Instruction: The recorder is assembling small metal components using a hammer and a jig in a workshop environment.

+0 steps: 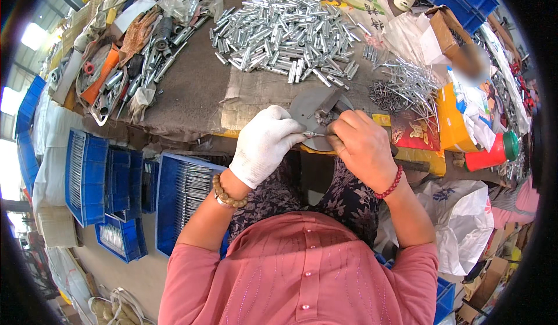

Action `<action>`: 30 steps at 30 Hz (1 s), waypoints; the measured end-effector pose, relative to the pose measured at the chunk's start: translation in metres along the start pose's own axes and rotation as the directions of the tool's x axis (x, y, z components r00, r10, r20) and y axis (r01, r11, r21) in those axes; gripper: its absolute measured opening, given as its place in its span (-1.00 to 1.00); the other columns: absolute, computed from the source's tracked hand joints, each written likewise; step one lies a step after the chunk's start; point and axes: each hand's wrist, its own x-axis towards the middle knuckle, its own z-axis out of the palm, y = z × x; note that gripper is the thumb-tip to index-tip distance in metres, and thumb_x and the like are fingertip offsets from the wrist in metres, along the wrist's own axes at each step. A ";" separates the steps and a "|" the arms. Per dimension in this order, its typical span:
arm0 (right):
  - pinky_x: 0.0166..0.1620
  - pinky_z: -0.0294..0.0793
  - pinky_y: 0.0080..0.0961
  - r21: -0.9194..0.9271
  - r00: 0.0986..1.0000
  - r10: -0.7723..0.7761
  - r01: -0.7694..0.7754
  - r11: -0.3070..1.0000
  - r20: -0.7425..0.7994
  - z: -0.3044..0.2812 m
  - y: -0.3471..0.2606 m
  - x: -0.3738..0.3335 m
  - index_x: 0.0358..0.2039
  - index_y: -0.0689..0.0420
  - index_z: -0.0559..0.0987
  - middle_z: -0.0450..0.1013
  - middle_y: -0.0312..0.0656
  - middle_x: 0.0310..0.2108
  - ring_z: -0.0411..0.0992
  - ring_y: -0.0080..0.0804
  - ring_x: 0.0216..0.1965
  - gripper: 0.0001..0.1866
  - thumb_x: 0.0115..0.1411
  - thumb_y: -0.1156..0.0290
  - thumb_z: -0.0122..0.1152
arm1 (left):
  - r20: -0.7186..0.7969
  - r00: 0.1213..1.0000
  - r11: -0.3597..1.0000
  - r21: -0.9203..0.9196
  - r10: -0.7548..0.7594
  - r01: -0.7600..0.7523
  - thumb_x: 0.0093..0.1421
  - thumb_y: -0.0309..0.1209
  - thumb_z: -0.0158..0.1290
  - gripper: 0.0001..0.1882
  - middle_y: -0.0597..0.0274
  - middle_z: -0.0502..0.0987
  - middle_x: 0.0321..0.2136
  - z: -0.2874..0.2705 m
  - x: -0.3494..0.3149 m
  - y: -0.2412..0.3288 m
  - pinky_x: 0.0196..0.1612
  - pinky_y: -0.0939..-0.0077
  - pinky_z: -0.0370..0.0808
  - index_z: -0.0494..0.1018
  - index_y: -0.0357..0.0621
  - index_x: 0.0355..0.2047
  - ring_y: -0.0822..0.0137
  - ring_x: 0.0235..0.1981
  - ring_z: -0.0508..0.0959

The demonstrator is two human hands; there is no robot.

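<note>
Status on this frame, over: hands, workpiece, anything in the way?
Left hand gloved, right hand bare. Slim metal piece held between their fingertips. Grey round plate just beyond; metal tube pile farther back, not blocking.

There's a worn brown bench (192,95) across the upper frame, heaped with silvery tubes (285,31) at top centre and a jumble of tools (152,58) at upper left. Near its front edge sits a round grey metal base (303,105); to its right lie small dark pieces (386,97), thin metal rods (411,81) and a red packet (414,130).
</note>
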 end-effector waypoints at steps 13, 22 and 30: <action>-0.19 0.50 -0.25 0.023 0.995 -0.093 0.093 0.995 0.024 0.005 0.006 0.011 -0.39 0.13 0.53 0.38 -0.17 -0.37 0.44 -0.15 -0.25 -0.89 0.06 0.55 0.28 | -0.001 1.000 0.999 -0.041 0.002 -0.003 0.04 -0.48 0.36 -0.85 0.17 0.54 -0.35 0.001 0.001 -0.005 -0.14 0.29 0.53 0.65 -0.12 -0.35 0.11 -0.25 0.57; -0.11 0.51 -0.17 -0.120 0.984 -0.158 0.148 0.982 -0.081 0.012 0.011 0.045 -0.53 0.05 0.57 0.45 -0.19 -0.38 0.49 -0.16 -0.20 -0.90 0.08 0.36 0.20 | -0.041 0.999 0.999 0.024 0.036 -0.035 0.09 -0.39 0.39 -0.81 0.06 0.49 -0.41 0.009 0.007 0.005 -0.25 0.15 0.49 0.58 -0.16 -0.46 -0.02 -0.34 0.54; -0.07 0.39 -0.39 -0.236 0.938 -0.314 0.275 0.932 -0.148 0.051 0.013 0.053 -0.48 0.01 0.54 0.44 -0.34 -0.33 0.42 -0.36 -0.17 -0.93 0.09 0.35 0.17 | -0.056 0.998 1.000 -0.008 -0.021 0.021 -0.02 -0.63 0.35 -0.80 0.05 0.48 -0.38 0.003 -0.008 0.002 -0.21 0.24 0.48 0.51 -0.27 -0.47 0.01 -0.30 0.54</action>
